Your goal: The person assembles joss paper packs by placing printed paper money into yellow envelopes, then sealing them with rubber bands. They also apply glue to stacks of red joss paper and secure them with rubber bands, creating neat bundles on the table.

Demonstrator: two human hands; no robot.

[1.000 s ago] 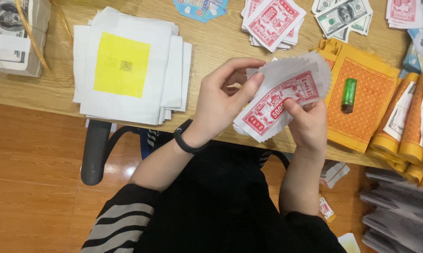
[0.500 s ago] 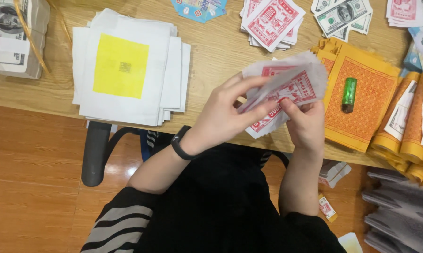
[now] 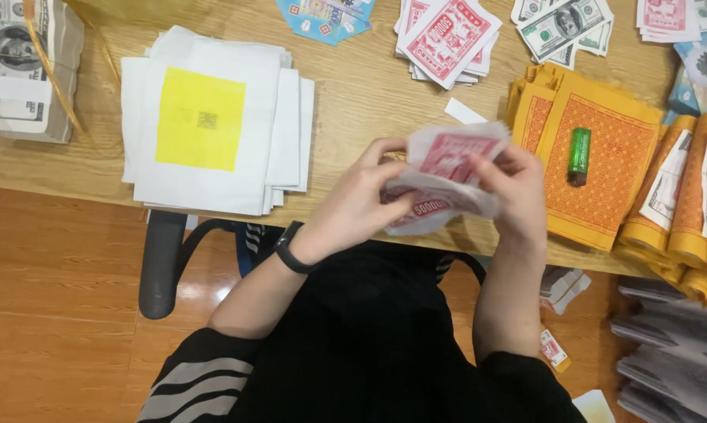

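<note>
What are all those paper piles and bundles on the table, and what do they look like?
Red-and-white printed paper notes: held in both hands, bent.
White paper stack with yellow square: left of the hands.
Banded grey banknote-style bundle: far left corner.
Orange patterned paper sheets: right, under a green lighter.
Red-and-white note pile: top centre.

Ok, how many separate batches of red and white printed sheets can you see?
3. One is held in the left hand and right hand, the held bundle. A fanned pile lies top centre. A small pile sits top right. More may lie out of frame.
</note>
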